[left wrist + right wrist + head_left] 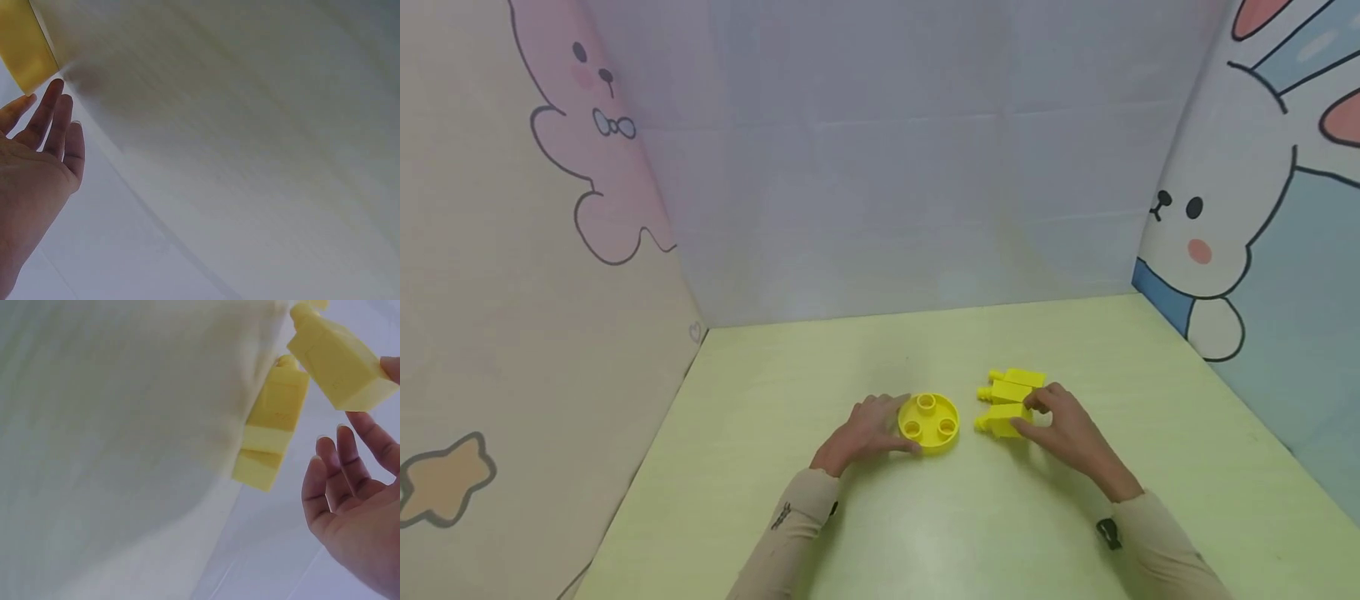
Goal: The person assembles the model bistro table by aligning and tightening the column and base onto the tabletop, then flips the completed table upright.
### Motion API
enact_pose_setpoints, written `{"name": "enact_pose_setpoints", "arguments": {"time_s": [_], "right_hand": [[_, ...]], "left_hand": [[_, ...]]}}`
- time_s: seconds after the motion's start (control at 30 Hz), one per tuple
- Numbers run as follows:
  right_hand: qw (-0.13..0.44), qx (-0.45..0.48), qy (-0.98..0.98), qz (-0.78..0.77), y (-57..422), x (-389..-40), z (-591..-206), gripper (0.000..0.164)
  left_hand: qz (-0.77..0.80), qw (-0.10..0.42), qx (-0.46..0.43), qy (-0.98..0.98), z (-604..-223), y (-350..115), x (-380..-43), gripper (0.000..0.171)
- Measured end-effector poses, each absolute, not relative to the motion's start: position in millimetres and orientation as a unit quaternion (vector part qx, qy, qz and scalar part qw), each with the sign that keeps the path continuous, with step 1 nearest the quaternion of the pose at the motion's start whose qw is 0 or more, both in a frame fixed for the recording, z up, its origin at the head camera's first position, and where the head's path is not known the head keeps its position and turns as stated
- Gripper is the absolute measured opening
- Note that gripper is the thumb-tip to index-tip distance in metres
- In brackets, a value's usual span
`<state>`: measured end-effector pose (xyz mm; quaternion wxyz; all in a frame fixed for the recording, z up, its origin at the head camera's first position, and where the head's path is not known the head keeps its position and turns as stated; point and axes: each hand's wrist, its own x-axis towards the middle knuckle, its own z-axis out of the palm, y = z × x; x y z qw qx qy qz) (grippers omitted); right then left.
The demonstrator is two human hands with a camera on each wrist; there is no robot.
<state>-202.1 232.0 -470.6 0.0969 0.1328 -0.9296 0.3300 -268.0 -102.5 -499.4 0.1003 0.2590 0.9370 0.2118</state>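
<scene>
A round yellow plastic base (929, 411) with a raised rim and three ring-shaped sockets lies face up on the table. My left hand (871, 429) holds it from the left, thumb at the near rim and index finger at the far rim; in the left wrist view its yellow side wall (25, 47) meets those fingertips. To its right, my right hand (1071, 429) pinches the end of a yellow block (340, 362) between thumb and index finger. The block's narrow peg points left, toward the base. Its other fingers are loosely bent.
Two similar yellow pegged blocks (1011, 392) (275, 403) lie side by side just beyond the held one, pegs to the left. The pale yellow-green table (970, 533) is bordered by a plain back wall (865, 183) and side panels with cartoon animals (1225, 208).
</scene>
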Motion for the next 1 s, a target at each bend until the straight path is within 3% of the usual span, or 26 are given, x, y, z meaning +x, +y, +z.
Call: {"name": "enact_pose_setpoints", "arguments": {"time_s": [0.37,0.77,1.0], "right_hand": [[0.133,0.19,-0.898,0.374,201.3,-208.4,-454.5,0.026],[0.093,0.206,-0.895,0.385,176.3,-218.3,-454.3,0.03],[0.102,0.243,-0.895,0.359,169.0,-222.5,-451.0,0.031]], "left_hand": [[0.207,0.1,0.258,0.938,-496.2,-102.6,-267.1,0.096],[0.207,0.098,0.261,0.938,-500.7,-102.3,-268.0,0.095],[0.21,0.096,0.26,0.938,-497.8,-102.9,-267.4,0.095]]}}
